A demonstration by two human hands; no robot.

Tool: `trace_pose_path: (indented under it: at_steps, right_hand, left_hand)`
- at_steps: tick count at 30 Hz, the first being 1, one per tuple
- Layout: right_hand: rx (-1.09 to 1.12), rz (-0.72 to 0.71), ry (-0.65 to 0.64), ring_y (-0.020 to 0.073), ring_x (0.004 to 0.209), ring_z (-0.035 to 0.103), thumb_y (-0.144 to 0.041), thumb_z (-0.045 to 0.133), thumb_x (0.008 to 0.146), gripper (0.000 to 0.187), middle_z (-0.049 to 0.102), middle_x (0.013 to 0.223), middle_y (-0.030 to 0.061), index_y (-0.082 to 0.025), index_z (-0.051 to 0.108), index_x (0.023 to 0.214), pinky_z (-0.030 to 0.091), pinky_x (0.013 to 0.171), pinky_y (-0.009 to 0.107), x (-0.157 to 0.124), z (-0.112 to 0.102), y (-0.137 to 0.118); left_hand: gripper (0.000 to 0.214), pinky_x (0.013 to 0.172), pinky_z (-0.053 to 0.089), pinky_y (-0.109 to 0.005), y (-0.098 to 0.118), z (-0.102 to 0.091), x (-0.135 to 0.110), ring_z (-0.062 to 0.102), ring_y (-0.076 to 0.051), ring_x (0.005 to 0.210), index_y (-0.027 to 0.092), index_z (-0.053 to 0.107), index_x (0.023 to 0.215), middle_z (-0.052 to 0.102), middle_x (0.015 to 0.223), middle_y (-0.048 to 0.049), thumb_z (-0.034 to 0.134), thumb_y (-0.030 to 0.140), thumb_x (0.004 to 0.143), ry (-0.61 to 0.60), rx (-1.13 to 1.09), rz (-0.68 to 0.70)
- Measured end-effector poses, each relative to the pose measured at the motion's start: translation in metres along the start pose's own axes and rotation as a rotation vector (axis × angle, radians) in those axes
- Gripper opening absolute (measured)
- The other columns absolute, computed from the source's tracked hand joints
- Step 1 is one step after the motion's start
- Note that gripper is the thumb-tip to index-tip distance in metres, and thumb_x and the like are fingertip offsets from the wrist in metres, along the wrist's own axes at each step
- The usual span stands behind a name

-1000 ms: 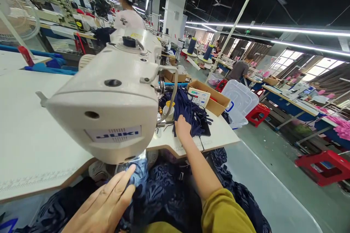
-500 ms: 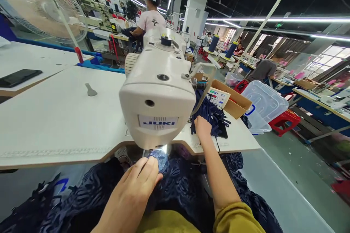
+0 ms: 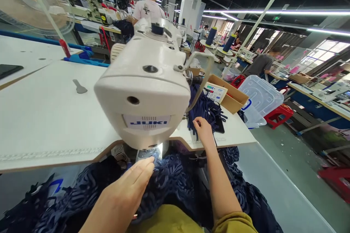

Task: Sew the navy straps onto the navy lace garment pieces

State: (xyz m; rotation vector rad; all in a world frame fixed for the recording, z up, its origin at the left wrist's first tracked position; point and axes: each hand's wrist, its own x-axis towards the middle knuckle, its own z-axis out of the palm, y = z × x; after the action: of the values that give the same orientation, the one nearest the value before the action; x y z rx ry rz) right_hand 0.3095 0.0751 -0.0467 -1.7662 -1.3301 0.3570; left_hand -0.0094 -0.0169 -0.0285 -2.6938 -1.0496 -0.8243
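Observation:
A white Juki sewing machine (image 3: 144,91) fills the middle of the white table (image 3: 46,116). My left hand (image 3: 128,189) lies flat, fingers together, on dark navy lace fabric (image 3: 175,182) in front of the lit needle area, fingertips touching the cloth. My right hand (image 3: 203,131) reaches past the machine's right side and rests on a pile of navy strips (image 3: 205,111) on the table; whether the fingers pinch a strip I cannot tell. My sleeves are mustard yellow.
Right of the strips stand a control panel (image 3: 214,91) and a cardboard box (image 3: 232,96). A clear plastic bin (image 3: 259,98) and red stools sit on the floor to the right. A fan (image 3: 30,3) stands at back left. Other people work at distant tables.
The view shifted slightly right and down. My left hand slid back a little and flattened on the lace. My right hand stayed on the navy strips.

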Motion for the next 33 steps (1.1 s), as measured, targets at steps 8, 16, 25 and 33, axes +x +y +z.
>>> trace_pose_path:
  at_steps: [8, 16, 25, 33]
  right_hand:
    - [0.455, 0.120, -0.205, 0.0086, 0.048, 0.035, -0.051, 0.045, 0.084, 0.033, 0.047, 0.066, -0.0026, -0.019, 0.051, 0.088, 0.031, 0.040, 0.020, -0.043, 0.003, -0.043]
    - [0.763, 0.159, -0.461, 0.0072, 0.045, 0.043, -0.038, 0.058, 0.084, 0.020, 0.052, 0.063, -0.0057, -0.020, 0.050, 0.087, 0.037, 0.043, 0.019, -0.091, 0.032, -0.081]
    - [0.582, 0.047, -0.424, 0.0088, 0.054, 0.039, -0.028, 0.054, 0.085, 0.009, 0.041, 0.061, -0.0080, -0.020, 0.052, 0.083, 0.032, 0.053, 0.020, -0.097, 0.044, -0.090]
    - [0.579, 0.048, -0.428, 0.0090, 0.054, 0.039, -0.030, 0.055, 0.084, 0.011, 0.042, 0.061, -0.0076, -0.020, 0.052, 0.082, 0.034, 0.052, 0.020, -0.096, 0.048, -0.087]
  left_hand:
    - [0.051, 0.096, 0.050, -0.025, -0.010, -0.001, -0.004, 0.057, -0.017, 0.119, 0.019, 0.043, 0.136, 0.053, 0.138, -0.0050, 0.036, 0.012, 0.085, -0.056, -0.141, 0.017]
    - [0.053, 0.105, 0.043, -0.031, -0.017, 0.006, -0.015, 0.048, -0.019, 0.128, 0.015, 0.043, 0.135, 0.052, 0.138, -0.0100, 0.035, 0.000, 0.084, -0.008, -0.198, 0.083]
    - [0.040, 0.111, 0.035, -0.027, -0.009, -0.002, -0.001, 0.048, -0.014, 0.127, 0.018, 0.054, 0.126, 0.062, 0.128, -0.0028, 0.035, 0.008, 0.092, 0.032, -0.030, 0.191]
    - [0.042, 0.118, 0.021, -0.029, -0.006, -0.001, 0.002, 0.044, -0.011, 0.129, 0.019, 0.056, 0.126, 0.061, 0.129, 0.0006, 0.033, 0.006, 0.094, 0.069, -0.055, 0.150]
